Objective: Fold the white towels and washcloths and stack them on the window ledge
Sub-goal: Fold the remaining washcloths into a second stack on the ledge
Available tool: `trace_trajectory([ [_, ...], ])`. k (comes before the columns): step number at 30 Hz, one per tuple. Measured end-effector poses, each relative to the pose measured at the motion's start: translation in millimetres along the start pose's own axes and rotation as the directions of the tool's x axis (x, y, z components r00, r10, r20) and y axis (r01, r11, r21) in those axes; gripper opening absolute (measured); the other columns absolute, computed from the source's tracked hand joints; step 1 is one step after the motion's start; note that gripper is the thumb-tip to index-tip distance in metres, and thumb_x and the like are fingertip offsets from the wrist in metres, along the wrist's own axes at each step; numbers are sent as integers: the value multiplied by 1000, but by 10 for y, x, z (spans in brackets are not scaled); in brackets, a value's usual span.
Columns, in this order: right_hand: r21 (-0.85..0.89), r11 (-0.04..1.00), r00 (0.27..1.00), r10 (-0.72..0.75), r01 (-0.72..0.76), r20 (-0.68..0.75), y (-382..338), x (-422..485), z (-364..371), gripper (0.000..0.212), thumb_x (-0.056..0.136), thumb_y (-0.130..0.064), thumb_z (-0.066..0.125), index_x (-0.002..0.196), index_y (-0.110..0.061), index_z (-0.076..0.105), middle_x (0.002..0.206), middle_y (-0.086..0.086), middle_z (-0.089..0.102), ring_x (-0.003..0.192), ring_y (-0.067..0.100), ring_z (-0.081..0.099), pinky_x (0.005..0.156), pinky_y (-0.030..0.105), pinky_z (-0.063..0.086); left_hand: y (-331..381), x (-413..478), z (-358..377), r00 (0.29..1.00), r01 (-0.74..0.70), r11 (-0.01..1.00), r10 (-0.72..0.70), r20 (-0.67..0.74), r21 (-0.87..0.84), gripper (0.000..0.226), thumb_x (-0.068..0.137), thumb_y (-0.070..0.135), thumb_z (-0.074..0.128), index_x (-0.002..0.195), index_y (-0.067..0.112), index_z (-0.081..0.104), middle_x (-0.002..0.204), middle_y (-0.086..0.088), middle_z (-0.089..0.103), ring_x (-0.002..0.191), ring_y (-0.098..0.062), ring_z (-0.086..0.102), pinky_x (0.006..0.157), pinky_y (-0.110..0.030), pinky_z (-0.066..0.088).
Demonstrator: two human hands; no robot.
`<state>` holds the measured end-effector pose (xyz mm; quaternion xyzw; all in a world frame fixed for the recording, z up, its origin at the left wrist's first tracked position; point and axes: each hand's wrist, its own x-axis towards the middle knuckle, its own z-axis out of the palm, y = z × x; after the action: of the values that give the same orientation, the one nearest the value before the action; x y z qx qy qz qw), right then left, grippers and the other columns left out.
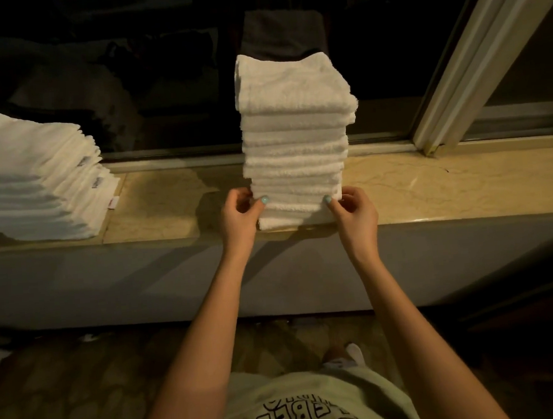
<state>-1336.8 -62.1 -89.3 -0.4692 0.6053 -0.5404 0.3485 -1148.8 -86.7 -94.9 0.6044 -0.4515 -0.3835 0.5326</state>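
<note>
A tall stack of folded white washcloths stands on the marble window ledge, near its front edge. My left hand holds the stack's lower left corner, thumb on the front and fingers curled round the side. My right hand holds the lower right corner the same way. A wider, lower stack of folded white towels lies on the ledge at the left, with small tags showing on its right side.
Dark window glass rises behind the ledge and mirrors the stacks. A pale window frame post slants up at the right. Below the ledge is a grey wall and a patterned floor.
</note>
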Motion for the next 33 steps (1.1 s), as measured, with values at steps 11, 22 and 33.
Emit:
trace_trajectory([
  [11, 121, 991, 998, 52, -57, 47, 24, 30, -26, 19, 91, -17, 63, 105, -7, 71, 95, 2, 72, 88, 9, 67, 74, 22, 53, 25, 66, -61, 1000, 22, 997, -21, 23, -73, 19, 88, 5, 64, 84, 23, 57, 86, 4, 63, 79, -6, 59, 67, -15, 47],
  [22, 24, 999, 990, 23, -27, 140, 48, 14, -39, 18, 89, -17, 65, 106, -12, 66, 96, 0, 68, 90, 16, 65, 76, 31, 53, -17, 60, -169, 976, 165, 986, -159, 147, -29, 35, 87, 13, 67, 118, 14, 52, 110, 2, 58, 96, -8, 57, 78, -23, 50],
  [33, -239, 971, 998, -6, -10, -65, 138, -52, 44, 26, 84, -27, 71, 101, -9, 62, 105, 9, 57, 92, 18, 57, 82, 33, 52, -150, -146, -9, 995, 98, 985, -100, 10, 144, 35, 79, 13, 75, 106, 11, 53, 91, 6, 62, 80, -10, 60, 65, -17, 47],
])
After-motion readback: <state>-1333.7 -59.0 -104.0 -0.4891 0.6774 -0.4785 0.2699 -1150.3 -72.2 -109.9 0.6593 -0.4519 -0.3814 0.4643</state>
